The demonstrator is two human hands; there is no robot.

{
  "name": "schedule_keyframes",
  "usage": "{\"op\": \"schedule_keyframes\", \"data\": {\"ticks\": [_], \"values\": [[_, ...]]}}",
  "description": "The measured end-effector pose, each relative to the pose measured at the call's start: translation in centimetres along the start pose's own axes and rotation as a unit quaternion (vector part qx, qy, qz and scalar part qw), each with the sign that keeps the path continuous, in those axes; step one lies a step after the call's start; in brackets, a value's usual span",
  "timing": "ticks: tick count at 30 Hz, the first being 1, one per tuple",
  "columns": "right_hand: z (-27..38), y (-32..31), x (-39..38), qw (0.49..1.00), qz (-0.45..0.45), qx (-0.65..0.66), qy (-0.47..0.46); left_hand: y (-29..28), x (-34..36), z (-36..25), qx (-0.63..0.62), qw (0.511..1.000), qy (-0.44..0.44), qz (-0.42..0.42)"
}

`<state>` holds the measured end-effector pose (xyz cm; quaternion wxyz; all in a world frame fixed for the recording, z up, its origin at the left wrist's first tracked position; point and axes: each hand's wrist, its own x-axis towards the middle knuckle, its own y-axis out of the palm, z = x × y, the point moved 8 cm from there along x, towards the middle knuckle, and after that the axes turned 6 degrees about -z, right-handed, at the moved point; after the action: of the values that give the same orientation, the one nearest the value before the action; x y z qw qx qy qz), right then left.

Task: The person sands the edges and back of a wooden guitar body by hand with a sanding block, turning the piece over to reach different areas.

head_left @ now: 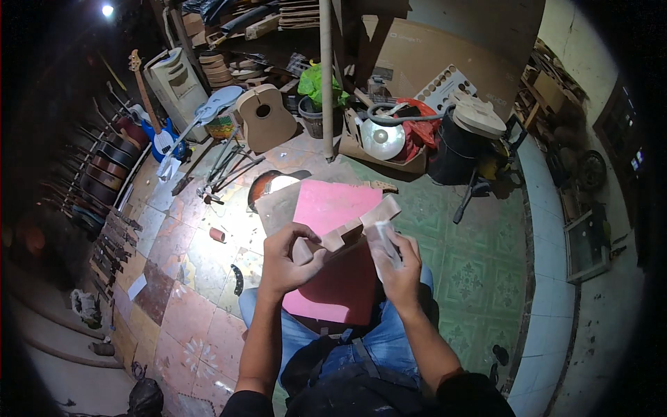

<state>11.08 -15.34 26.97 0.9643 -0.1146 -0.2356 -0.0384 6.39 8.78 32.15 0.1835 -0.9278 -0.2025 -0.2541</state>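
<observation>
My left hand is closed on the left end of a pale wooden piece with stepped sections, held slanting up to the right. My right hand grips a pale, dusty block or pad just below the wood's right part; whether the two touch is unclear. Under my hands lies a pink sheet on a brownish board, with a deeper pink surface over my lap. A sunburst instrument body shows partly behind the board.
Guitars line the left, with a blue electric one. An unfinished guitar body, a pole, a bucket and a filled box stand ahead. Tools and a small red cylinder lie on the tiled floor.
</observation>
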Motion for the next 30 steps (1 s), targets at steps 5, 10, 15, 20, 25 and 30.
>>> {"op": "schedule_keyframes", "data": {"ticks": [5,10,15,20,25,30], "values": [[4.1,2.1,2.0,0.974,0.065,-0.181,-0.121,2.4,-1.7,-1.1,0.018,0.998,0.050,0.015],[5.9,2.1,1.2,0.959,0.081,-0.200,-0.181,3.5,-1.6,-2.0,0.044,0.998,0.053,-0.006],[0.5,0.5,6.0,0.992,0.049,-0.119,0.006,4.8,-1.1,-2.2,0.035,0.998,0.041,-0.014],[6.2,2.4,2.2,0.949,0.115,-0.232,-0.182,5.0,-1.4,-2.8,0.039,0.998,0.029,-0.042],[4.2,1.5,3.3,0.973,0.092,-0.196,-0.074,5.2,-1.4,-3.7,0.089,0.994,0.050,-0.026],[1.4,0.7,5.5,0.979,0.066,-0.186,-0.045,5.4,-2.8,-3.1,0.052,0.996,0.042,-0.053]]}}
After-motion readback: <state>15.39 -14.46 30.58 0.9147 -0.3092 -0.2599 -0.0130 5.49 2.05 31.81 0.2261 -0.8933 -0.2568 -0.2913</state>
